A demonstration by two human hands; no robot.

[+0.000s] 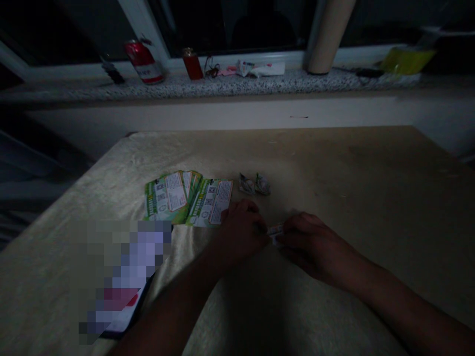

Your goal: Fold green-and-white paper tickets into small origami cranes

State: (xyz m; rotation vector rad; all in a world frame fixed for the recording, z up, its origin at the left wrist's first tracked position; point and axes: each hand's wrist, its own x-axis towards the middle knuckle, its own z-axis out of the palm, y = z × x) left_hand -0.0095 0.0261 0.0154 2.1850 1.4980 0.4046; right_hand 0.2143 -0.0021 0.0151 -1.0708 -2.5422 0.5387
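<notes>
Roughly crosswise, the paper (pixel 275 230) stretches between fingers (pixel 294 239).

Here's one left hand (pixel 244 223), one right hand (pixel 310 241), one printed piece (pixel 275 230) between them, one phone (pixel 130 277) at eight o'clock, at least three green leaflets (pixel 174 195) at ten, two crumpled packets (pixel 247 185) at eleven, one red can (pixel 144 62) and one orange container (pixel 193 65) farther out, one cardboard tube (pixel 329 38) just past twelve!
</notes>
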